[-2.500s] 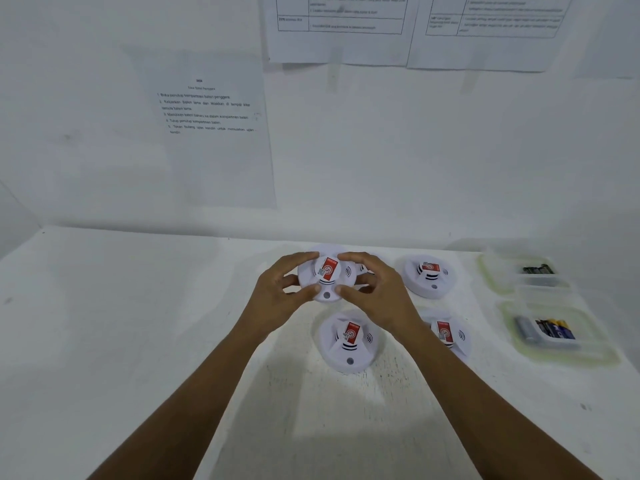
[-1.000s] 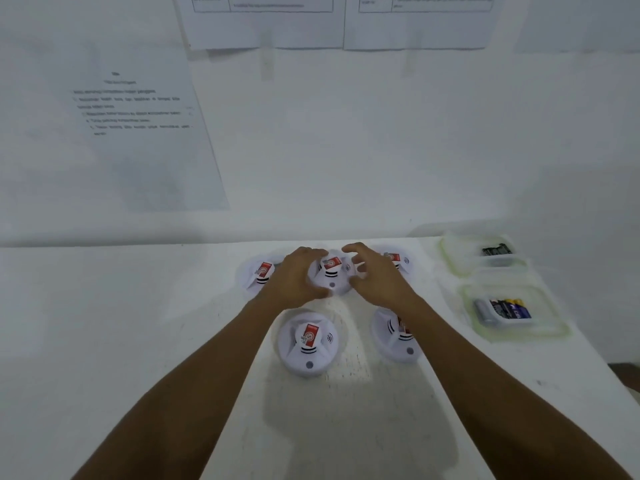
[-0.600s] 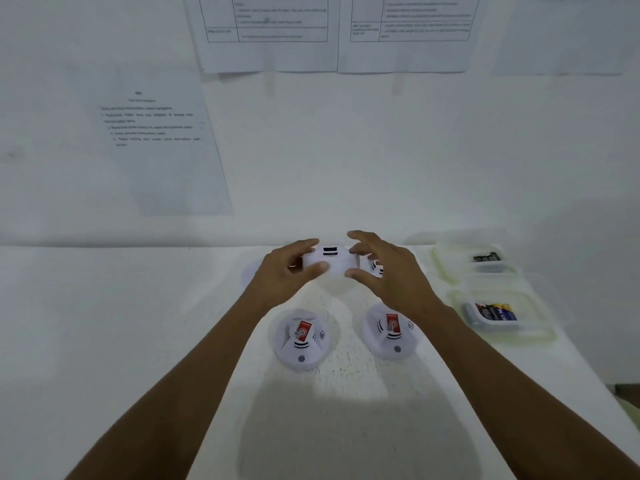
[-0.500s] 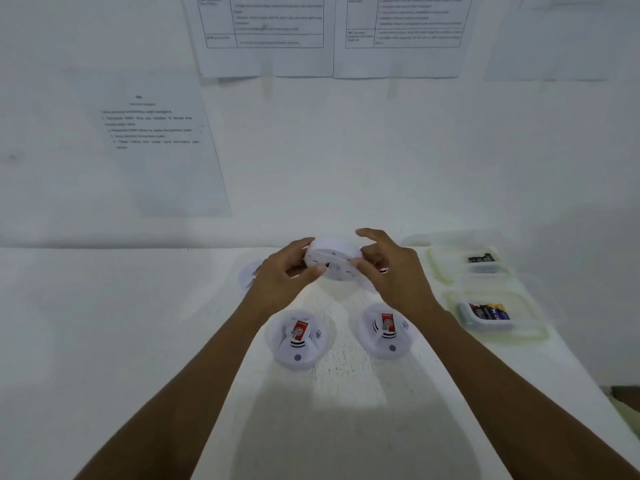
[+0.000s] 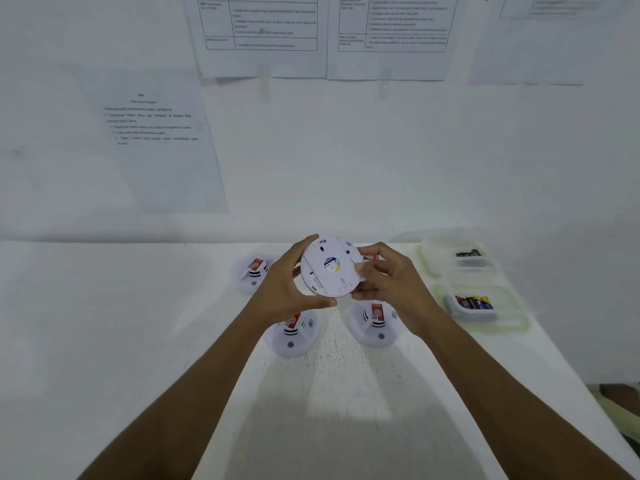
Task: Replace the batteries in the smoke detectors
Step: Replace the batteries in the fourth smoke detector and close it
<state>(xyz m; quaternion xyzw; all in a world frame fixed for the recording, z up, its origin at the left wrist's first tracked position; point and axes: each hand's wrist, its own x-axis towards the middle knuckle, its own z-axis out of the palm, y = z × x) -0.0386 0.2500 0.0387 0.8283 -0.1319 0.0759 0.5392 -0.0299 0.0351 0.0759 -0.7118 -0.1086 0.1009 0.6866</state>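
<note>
In the head view, the left hand [image 5: 287, 289] and the right hand [image 5: 389, 282] grip a white smoke detector [image 5: 329, 266] above the table [image 5: 104, 341], fingers curled around its rim, its back side facing the camera. Three other detectors [image 5: 375, 323] lie under it, near two battery containers [image 5: 485, 306].

A white tabletop [image 5: 104, 341] runs back to a white wall [image 5: 346, 150]. A printed sheet [image 5: 156, 150] with a few short lines of text (too blurred to read) is stuck to the wall at the left. Higher up, two sheets with ruled tables hang side by side, one [image 5: 259, 36] left of the other [image 5: 391, 32], and a paler sheet [image 5: 540, 46] hangs at the far right. Past the tabletop's right edge, low down, something dark and olive [image 5: 620, 407] shows, unclear.
</note>
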